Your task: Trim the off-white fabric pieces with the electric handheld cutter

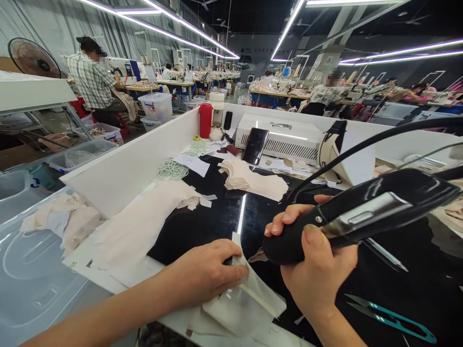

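Observation:
My right hand is wrapped round the handle of a black corded hand tool, whose rounded nose rests on the glossy black worktop. My left hand lies with its fingers flat on a small pale fabric piece at the table's front edge, just left of the tool's nose. The tool's black cable arcs up and away to the right.
A stack of cream fabric pieces lies mid-table, with more cream cloth to the left. Teal thread snips lie at the right. A white machine box, a phone and a red bottle stand at the back. Other people work at distant tables.

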`<state>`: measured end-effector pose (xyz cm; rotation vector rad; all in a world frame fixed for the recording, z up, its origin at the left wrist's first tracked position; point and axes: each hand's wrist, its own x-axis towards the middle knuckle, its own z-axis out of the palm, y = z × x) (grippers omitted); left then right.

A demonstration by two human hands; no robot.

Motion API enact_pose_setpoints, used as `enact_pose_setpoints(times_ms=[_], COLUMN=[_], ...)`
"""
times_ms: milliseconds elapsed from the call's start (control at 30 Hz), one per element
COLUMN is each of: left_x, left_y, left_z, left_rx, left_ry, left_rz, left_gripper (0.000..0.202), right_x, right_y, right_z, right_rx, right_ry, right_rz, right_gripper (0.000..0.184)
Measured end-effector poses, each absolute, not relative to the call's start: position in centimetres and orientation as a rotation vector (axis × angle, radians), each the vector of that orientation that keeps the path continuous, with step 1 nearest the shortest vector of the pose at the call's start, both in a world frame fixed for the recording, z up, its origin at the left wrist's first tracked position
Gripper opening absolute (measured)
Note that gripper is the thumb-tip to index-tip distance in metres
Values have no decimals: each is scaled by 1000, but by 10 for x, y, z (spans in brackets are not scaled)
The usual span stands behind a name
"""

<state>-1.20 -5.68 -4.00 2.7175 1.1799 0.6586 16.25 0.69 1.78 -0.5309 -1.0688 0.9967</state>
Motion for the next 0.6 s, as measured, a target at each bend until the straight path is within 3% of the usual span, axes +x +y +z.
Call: enact_pose_setpoints(times_ms=[600], left_x=[-12], left_y=[-57], left_z=[-41], left_rx=[2654], left_ry=[1175], left_rz=[681], left_gripper=[24], right_x=[154], right_y=[13], right_z=[12], right_rx=[-519], right_ry=[-1098], right_rz=[1024], right_gripper=[35])
